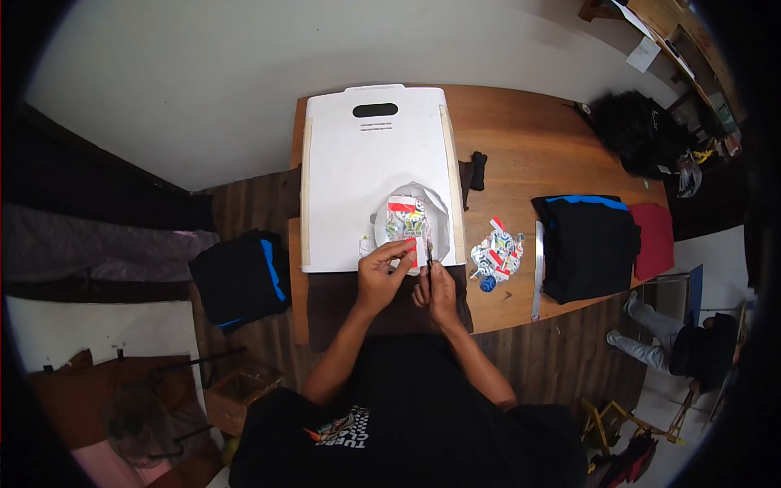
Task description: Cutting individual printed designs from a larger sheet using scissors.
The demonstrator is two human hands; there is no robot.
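Seen from above, a person sits at a wooden tabletop (pixel 537 154) with both hands at the centre of the frame. The left hand (pixel 381 272) has its grip closed by the fingertips on a small printed paper piece (pixel 407 221), colourful with red, white, green and yellow patches, lying over a white round paper (pixel 435 215). The right hand (pixel 438 291) is closed around thin dark scissors (pixel 428 250), whose tip meets the lower edge of the printed piece. Both rest at the lower edge of a large white rectangular board (pixel 358 171) with a dark oval slot near its top. Just right of the hands lies a small pile of colourful paper scraps (pixel 496 254). Further right sit folded black cloth (pixel 587 244) with a blue stripe and a red cloth (pixel 655 240). At centre left, another black folded cloth (pixel 237 278) lies on the floor.
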